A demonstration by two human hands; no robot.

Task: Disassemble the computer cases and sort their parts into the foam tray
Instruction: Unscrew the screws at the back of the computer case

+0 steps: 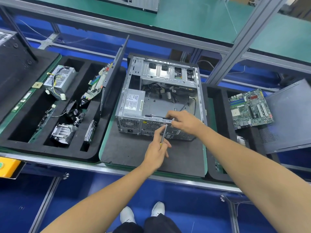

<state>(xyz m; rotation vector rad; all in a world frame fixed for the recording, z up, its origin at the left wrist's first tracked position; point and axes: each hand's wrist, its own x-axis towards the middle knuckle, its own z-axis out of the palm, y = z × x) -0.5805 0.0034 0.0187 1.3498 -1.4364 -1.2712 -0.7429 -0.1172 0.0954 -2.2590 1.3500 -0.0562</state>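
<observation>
From the head view, my left hand (157, 149) pinches the screwdriver (163, 134), tip at the near rim of the computer case (161, 98) mid-bench; my right hand (182, 120) grips what is probably a card bracket. A slipping tip could strip the screw.

open case (161, 98) top, cables (168, 93) inside, side panel (112, 76) leaning left
</observation>
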